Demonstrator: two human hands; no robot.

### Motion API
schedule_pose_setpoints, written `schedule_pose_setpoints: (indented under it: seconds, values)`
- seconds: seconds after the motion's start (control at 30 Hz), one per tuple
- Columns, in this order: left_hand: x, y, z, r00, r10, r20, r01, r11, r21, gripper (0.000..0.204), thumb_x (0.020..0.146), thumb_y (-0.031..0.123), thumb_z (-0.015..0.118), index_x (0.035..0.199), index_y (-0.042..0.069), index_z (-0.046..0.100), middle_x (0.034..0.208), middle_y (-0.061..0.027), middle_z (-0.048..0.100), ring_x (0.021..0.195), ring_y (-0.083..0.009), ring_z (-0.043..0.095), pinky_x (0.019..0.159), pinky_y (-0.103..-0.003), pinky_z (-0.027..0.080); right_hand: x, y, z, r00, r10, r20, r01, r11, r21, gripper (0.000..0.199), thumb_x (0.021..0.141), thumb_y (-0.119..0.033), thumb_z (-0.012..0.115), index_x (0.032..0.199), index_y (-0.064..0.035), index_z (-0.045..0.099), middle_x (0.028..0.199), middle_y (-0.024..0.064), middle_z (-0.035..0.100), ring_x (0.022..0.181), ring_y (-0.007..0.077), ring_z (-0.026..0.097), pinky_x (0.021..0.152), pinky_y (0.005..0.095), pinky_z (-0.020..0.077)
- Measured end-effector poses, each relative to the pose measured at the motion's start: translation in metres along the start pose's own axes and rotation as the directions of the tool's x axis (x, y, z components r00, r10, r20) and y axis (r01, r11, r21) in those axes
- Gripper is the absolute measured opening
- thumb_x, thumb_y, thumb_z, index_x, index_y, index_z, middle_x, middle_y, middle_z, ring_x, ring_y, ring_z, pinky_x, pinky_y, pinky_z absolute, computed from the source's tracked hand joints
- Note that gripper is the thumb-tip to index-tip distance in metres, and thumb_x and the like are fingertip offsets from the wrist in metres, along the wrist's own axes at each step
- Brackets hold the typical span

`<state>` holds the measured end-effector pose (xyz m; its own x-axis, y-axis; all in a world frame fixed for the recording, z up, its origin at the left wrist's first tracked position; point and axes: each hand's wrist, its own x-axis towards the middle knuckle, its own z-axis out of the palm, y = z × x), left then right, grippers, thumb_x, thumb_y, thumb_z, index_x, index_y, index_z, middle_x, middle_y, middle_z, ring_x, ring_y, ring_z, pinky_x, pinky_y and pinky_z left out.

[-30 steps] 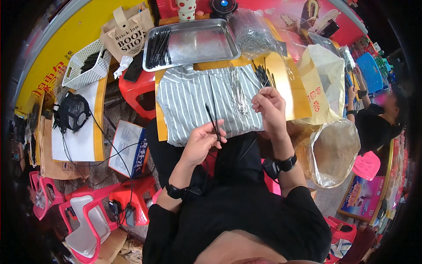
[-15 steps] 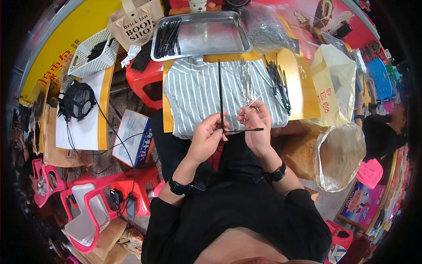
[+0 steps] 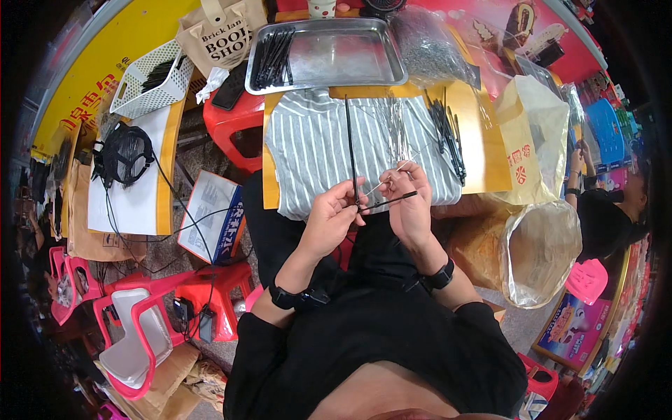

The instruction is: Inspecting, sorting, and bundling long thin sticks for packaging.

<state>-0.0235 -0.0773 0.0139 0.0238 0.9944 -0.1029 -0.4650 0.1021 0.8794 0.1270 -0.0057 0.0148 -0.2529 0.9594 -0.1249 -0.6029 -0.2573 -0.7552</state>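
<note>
My left hand (image 3: pixel 334 218) pinches a long black cable tie (image 3: pixel 349 143) that stands upright over the grey striped cloth (image 3: pixel 313 145). Close beside it, my right hand (image 3: pixel 408 201) holds a thin silver wire (image 3: pixel 388 180) and the tie's short black end (image 3: pixel 395 202) pointing right. Both hands meet just in front of the cloth, above my lap. A loose row of black ties (image 3: pixel 449 136) lies on the cloth's right side, and thin silver wires (image 3: pixel 396 126) lie in its middle.
A steel tray (image 3: pixel 336 52) with black ties (image 3: pixel 273 56) sits beyond the cloth. A white basket (image 3: pixel 149 80), a paper bag (image 3: pixel 220 28) and a clear bag of wires (image 3: pixel 427 45) are near it. Red stools (image 3: pixel 203 294) stand at left. Another person (image 3: pixel 609 210) sits at right.
My right hand came back from the cloth's right side to meet the left. The black tie rose upright, and both hands now hold it together with a silver wire.
</note>
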Motion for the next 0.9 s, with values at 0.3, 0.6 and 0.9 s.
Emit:
schedule_pose_setpoints:
  seconds: [0.3, 0.6, 0.9]
  values:
    - [-0.001, 0.002, 0.0, 0.999, -0.048, -0.008, 0.048, 0.998, -0.045, 0.047, 0.087, -0.011, 0.043, 0.133, -0.004, 0.045, 0.099, -0.0081, 0.059, 0.084, -0.0121, 0.06, 0.068, -0.022, 0.051, 0.0, 0.002, 0.002, 1.0, 0.007, 0.002, -0.007, 1.0, 0.001, 0.015, 0.092, -0.003, 0.052, 0.106, -0.0073, 0.048, 0.089, 0.0086, 0.063, 0.076, 0.0149, 0.06, 0.072, 0.0271, 0.0471]
    - [0.0, -0.002, -0.003, 0.999, -0.044, -0.015, 0.042, 0.996, -0.079, 0.048, 0.084, -0.013, 0.046, 0.131, -0.007, 0.045, 0.102, -0.0101, 0.06, 0.087, -0.0154, 0.061, 0.068, -0.023, 0.05, 0.0, 0.002, 0.002, 0.988, -0.153, 0.014, 0.154, 0.978, -0.142, 0.015, 0.09, 0.0, 0.053, 0.104, -0.0033, 0.048, 0.09, 0.0101, 0.061, 0.076, 0.0144, 0.059, 0.072, 0.0275, 0.0479]
    - [0.002, 0.002, 0.002, 0.993, -0.112, -0.031, 0.111, 0.993, -0.024, 0.051, 0.079, -0.008, 0.065, 0.128, -0.005, 0.048, 0.1, -0.0043, 0.057, 0.091, -0.0096, 0.057, 0.078, -0.024, 0.05, -0.004, -0.026, 0.018, 0.932, -0.271, 0.242, 0.354, 0.826, -0.439, 0.013, 0.088, 0.004, 0.056, 0.098, 0.0022, 0.049, 0.09, 0.0102, 0.061, 0.081, 0.0129, 0.061, 0.071, 0.026, 0.052]
